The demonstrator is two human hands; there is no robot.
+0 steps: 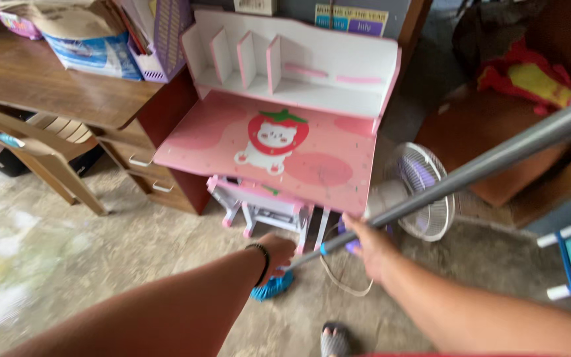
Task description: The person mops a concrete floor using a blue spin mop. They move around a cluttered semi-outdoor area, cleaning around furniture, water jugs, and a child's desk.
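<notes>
evidently both hands, left hand (279,250) and right hand (368,246), grip mop handle (470,168).

Far beyond my fingers I see a blue-and-white package (94,49) on the wooden desk (47,86), and a yellow-and-blue sign (351,18) on the wall.

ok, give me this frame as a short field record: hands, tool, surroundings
left hand: closed low on the mop pole, black band on the wrist
right hand: wrapped round the same pole, higher up
mop pole: grey, slanting from upper right down to the floor
mop head: blue, on the floor near the pink chair
pink desk: child-size, strawberry picture on top, shelf unit behind
pink chair: tucked under the desk
fan: white, on the floor right of the desk
wooden desk: at left, boxes on top
floor: bare concrete, stained
</notes>
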